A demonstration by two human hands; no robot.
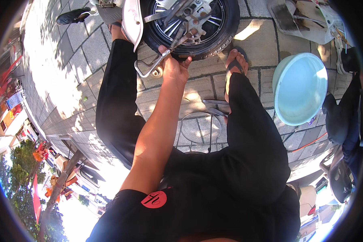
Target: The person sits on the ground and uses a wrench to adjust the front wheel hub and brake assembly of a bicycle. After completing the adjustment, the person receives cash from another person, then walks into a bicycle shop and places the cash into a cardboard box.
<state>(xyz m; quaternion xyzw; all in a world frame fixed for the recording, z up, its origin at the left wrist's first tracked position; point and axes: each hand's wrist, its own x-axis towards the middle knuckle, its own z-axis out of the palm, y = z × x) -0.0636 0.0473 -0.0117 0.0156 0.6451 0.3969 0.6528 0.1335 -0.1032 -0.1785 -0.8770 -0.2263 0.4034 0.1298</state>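
My left hand (pixel 175 69) reaches forward to the lower edge of a black-tyred wheel (pixel 213 47) with dark spokes. The thumb and one fingertip show spread apart; the other fingers are hidden behind the tyre and metal parts, so I cannot tell whether they grip anything. A bent silver metal rod (pixel 147 71) crosses in front of the hand, and a coil spring (pixel 177 37) runs above it to the greasy hub (pixel 194 28). Beside the wrist is a small round brass-coloured part (pixel 157 72). My right hand is out of view.
A pale blue basin (pixel 276 80) stands on the paving at right. Metal tools (pixel 217 107) and a thin wire hoop (pixel 182 133) lie between my legs. Pale panels (pixel 302 34) stand far right, above another person's dark-clothed leg (pixel 338 117). A white panel (pixel 132 22) borders the wheel's left.
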